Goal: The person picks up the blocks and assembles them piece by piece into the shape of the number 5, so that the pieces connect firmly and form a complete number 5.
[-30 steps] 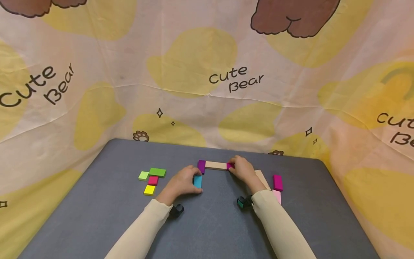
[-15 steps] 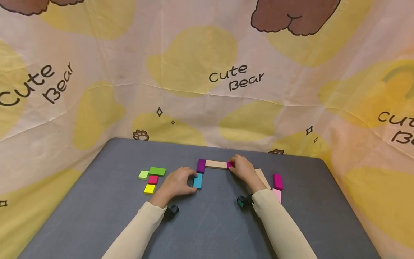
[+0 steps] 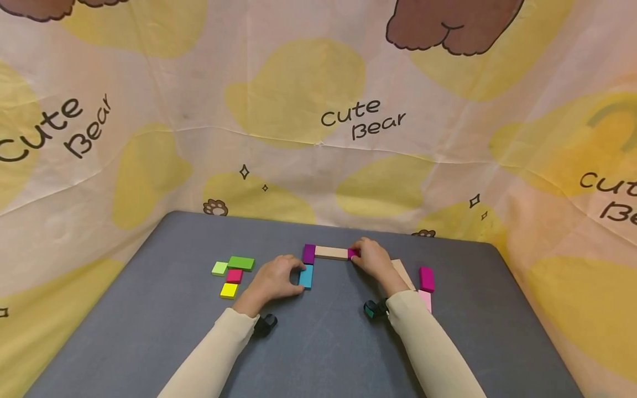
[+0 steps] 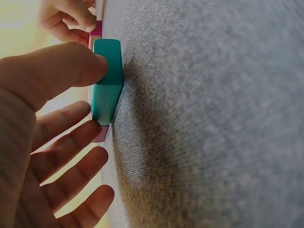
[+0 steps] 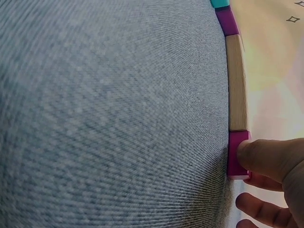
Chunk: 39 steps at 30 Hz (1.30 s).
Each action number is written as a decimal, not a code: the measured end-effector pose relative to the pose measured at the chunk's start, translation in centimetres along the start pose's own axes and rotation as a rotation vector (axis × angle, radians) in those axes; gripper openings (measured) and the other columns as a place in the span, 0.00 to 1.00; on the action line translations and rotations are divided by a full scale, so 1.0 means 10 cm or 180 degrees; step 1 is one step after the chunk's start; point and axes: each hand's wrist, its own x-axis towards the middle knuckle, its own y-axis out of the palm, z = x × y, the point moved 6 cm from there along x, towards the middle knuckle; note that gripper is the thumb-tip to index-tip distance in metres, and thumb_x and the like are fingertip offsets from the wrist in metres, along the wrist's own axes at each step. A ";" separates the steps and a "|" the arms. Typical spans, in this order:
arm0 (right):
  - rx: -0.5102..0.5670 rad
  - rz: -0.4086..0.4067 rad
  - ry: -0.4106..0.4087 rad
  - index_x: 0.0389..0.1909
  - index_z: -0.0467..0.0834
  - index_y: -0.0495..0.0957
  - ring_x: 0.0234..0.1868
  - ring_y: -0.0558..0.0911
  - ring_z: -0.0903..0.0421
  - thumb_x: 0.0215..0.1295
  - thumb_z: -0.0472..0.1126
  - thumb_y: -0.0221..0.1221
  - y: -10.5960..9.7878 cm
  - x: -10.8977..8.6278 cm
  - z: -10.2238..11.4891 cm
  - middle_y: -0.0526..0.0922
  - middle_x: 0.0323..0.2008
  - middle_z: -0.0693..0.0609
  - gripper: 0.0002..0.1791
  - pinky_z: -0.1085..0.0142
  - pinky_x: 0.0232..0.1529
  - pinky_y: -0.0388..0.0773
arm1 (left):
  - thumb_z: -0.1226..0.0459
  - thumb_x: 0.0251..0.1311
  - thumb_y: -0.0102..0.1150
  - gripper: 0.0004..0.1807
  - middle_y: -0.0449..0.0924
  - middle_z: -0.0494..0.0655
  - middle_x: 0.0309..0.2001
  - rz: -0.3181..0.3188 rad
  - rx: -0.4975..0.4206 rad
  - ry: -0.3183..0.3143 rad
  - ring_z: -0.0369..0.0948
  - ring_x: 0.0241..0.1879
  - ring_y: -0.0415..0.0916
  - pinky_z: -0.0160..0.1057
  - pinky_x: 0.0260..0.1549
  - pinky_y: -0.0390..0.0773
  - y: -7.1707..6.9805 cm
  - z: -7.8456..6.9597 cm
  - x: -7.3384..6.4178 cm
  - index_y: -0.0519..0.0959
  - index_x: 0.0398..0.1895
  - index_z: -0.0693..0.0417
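Note:
My left hand pinches a blue block lying on the table. In the left wrist view the thumb presses on the near end of this blue block, with fingertips at its far end. Just beyond it lies a purple block, end to end with the blue one. From the purple block a plain wooden block runs right to a magenta block. My right hand pinches that magenta block between thumb and fingers; in the head view the hand covers part of it.
Left of my hands lie a green block, a light green one, a red one and a yellow one. Right of my right wrist are a wooden block, another magenta block and a pink one, partly behind the sleeve.
The blue block has moved slightly away from me and right, into line against the purple block. My left hand has drawn back a little to its left. The right hand has stayed put.

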 end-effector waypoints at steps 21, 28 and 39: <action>-0.0091 -0.0014 -0.0047 0.45 0.45 0.84 0.41 0.79 0.49 0.59 0.41 0.65 0.00 0.02 0.00 0.82 0.45 0.47 0.13 0.56 0.39 0.77 | 0.54 0.44 0.72 0.23 0.81 0.43 0.47 0.0033 -0.0016 0.0017 0.42 0.46 0.75 0.46 0.52 0.77 0.00 0.01 0.02 0.83 0.46 0.47; -0.0119 -0.0022 -0.0038 0.46 0.46 0.83 0.45 0.78 0.48 0.59 0.41 0.64 0.00 0.00 0.01 0.81 0.48 0.47 0.13 0.54 0.41 0.77 | 0.53 0.45 0.72 0.23 0.81 0.44 0.48 0.0017 0.0004 0.0032 0.43 0.47 0.76 0.47 0.51 0.77 0.00 0.01 0.03 0.82 0.46 0.47; -0.0167 -0.0069 -0.0097 0.46 0.45 0.83 0.43 0.77 0.48 0.59 0.41 0.64 0.01 0.01 0.01 0.81 0.46 0.47 0.14 0.54 0.41 0.76 | 0.53 0.45 0.71 0.23 0.81 0.43 0.48 0.0004 -0.0004 0.0037 0.42 0.47 0.76 0.47 0.51 0.77 0.00 0.02 0.04 0.82 0.47 0.46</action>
